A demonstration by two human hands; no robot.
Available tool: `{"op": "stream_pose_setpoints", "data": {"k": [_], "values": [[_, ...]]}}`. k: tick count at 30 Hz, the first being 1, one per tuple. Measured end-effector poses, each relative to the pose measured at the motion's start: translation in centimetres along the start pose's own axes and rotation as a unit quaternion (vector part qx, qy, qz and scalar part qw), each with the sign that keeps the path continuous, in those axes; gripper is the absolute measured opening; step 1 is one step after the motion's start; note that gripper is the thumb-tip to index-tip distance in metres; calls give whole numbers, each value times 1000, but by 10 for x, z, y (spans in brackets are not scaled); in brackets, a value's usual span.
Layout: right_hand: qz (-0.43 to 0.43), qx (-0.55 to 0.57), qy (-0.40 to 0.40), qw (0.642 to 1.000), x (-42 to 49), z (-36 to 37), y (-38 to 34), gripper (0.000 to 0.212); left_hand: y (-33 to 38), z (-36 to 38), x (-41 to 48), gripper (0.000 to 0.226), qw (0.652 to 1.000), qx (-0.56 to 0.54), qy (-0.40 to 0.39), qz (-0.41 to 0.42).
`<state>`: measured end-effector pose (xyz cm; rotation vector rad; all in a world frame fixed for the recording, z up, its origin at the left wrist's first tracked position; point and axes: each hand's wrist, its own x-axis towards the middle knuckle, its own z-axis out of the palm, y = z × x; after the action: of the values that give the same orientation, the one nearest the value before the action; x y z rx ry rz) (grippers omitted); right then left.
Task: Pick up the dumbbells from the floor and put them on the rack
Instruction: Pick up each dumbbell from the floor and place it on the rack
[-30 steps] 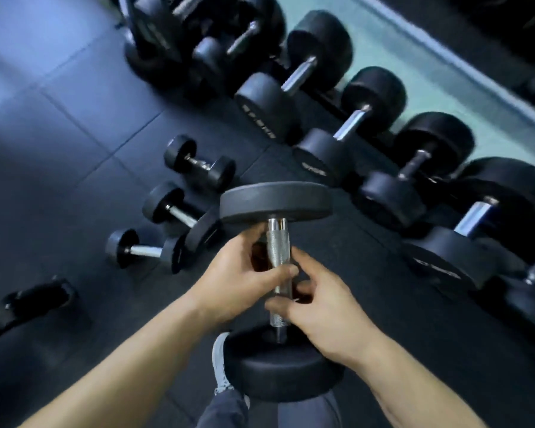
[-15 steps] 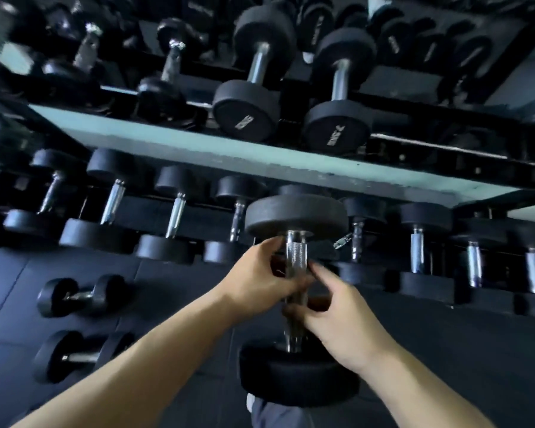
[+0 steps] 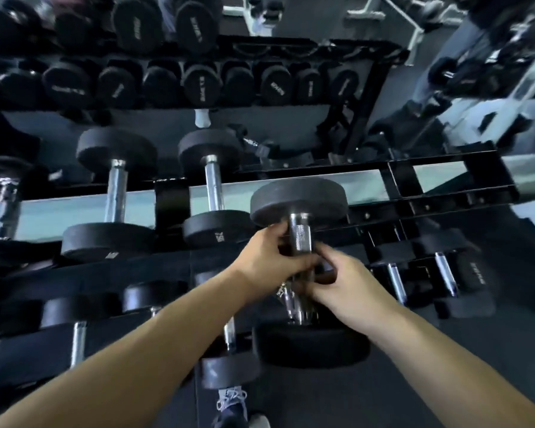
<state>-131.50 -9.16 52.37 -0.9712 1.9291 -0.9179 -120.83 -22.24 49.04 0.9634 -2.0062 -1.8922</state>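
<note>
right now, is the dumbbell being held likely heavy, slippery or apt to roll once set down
Probably heavy for its size: the left hand and right hand both grip the dumbbell handle. The knurled metal looks grippy, not slippery. Its round heads would likely roll on a flat surface; the rack rails should cradle it.

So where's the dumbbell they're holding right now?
Centre of the head view: left hand and right hand grip the dumbbell before the rack, just right of a racked dumbbell.
</note>
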Motion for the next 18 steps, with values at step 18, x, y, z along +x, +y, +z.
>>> {"op": "stream_pose_setpoints", "data": {"k": [18], "values": [[28, 8, -19, 999, 202, -58, 38, 49, -13, -15, 210, 33, 997, 0, 2, -73]]}}
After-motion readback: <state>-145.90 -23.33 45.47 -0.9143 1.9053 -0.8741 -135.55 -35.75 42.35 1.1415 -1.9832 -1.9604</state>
